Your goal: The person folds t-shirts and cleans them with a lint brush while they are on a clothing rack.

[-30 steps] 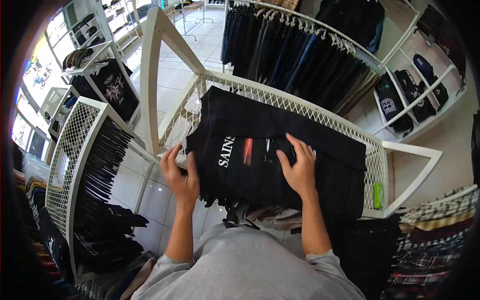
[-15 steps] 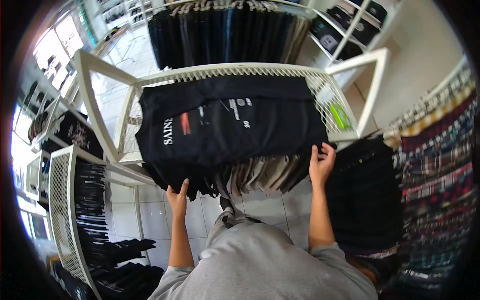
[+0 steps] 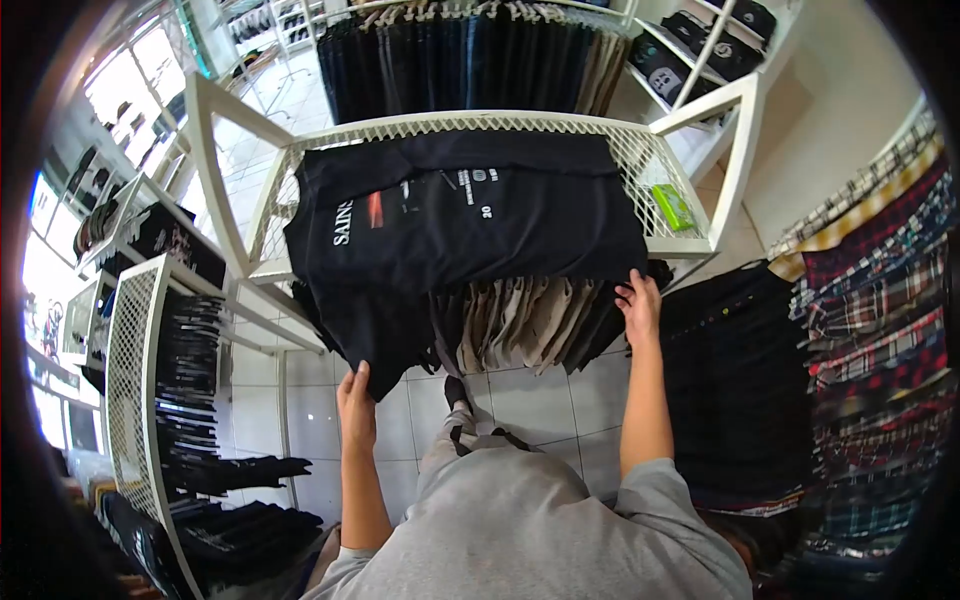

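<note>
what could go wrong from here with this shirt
The shirt hangs over the front edge of the rack, so a pull by the left hand on its hanging part could skew it or drag it off.
That part might catch on the clothes hanging below.
The green packet lies near the shirt's right end, so the right hand could knock it.

The black shirt (image 3: 540,232) looks like soft cloth to me, matt and a bit wrinkly. The rack (image 3: 480,117) under it looks like painted metal, smooth on the bars (image 3: 213,180) and rough on the net part (image 3: 643,165). I see a green pack (image 3: 674,207) that looks like shiny plastic. The floor tiles (image 3: 525,408) are smooth and glossy. The grey top (image 3: 540,535) is dull cloth.
</note>
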The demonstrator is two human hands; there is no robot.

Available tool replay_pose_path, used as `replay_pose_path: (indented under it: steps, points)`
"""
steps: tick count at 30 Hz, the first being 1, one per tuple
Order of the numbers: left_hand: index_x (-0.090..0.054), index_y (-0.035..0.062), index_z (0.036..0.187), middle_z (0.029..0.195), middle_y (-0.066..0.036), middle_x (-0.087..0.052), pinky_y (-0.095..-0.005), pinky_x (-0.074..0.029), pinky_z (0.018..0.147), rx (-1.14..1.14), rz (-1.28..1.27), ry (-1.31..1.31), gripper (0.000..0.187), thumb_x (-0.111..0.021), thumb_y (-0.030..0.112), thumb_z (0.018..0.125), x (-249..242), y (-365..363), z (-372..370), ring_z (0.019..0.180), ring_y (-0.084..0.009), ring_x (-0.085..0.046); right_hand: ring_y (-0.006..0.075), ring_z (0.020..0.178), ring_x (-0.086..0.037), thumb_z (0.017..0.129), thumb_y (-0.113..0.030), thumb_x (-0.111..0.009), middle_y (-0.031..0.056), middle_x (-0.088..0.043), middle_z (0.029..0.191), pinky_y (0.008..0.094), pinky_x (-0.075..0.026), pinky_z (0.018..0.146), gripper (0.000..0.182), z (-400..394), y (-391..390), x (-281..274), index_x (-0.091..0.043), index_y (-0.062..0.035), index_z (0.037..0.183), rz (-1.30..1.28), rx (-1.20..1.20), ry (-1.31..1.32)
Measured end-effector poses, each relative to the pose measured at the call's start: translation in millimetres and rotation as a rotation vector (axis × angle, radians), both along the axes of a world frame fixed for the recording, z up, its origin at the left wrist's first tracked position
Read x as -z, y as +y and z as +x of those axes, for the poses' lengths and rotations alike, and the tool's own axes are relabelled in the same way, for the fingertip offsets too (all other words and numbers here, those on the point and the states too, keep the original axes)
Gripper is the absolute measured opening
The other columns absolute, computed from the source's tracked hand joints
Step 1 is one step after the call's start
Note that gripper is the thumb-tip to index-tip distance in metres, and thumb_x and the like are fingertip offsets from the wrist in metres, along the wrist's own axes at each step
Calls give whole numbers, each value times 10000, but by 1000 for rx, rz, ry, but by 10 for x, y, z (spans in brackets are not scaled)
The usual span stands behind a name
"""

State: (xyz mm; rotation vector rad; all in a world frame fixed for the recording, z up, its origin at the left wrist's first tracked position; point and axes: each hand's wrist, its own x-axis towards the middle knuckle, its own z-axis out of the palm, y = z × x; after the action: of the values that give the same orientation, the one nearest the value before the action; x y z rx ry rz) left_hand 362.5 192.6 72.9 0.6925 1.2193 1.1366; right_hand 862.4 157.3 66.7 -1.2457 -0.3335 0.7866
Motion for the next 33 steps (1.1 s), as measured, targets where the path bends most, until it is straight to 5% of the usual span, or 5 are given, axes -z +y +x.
replay_pose_path:
  steps: [13,19,21,29,33]
  points:
    - [-637,95,1129,961,-51,-711,-327,-512,778,-66,404,-297,223,-611,283,1013,-2068,2283,44,894,-172,-680,101,602,-579,912,-142,-693,53,-650,811,254,-486,508,269,386,1018,-1366,-617,-44,1151,-46,237,-283]
    - [-376,-33,1514,1416,-222,-568,-405,-521,1003,94,340,28,796,-582,528,990,-1892,3213,584,1234,-288,-611,217,738,-669,883,-297,-754,110,-699,878,361,-551,669,389,684,1918,-1166,-647,-27,1142,-404,235,-707]
    - [-483,-18,1455,1356,-181,-623,-401,-486,1029,130,495,170,680,-561,499,1020,-1769,2987,505,1267,-281,-591,322,886,-676,857,-421,-779,152,-694,926,422,-520,866,513,395,1936,-1195,-658,-30,1167,-519,335,-997]
    - [-670,26,1227,1130,-158,-718,-411,-465,1000,-242,604,1026,377,-691,292,961,-1199,1933,-187,1128,-306,-640,197,652,-701,881,-254,-793,110,-724,741,342,-546,645,271,-1465,2685,-1340,-717,-23,1000,-69,-366,-1034]
    - [-669,39,1247,1083,-143,-720,-426,-466,1007,-217,557,1092,453,-770,282,878,-1127,1857,-271,1146,-323,-621,291,879,-715,864,-395,-790,169,-723,1049,401,-556,805,474,-1990,3365,-1228,-686,-37,1157,-128,-548,-1225]
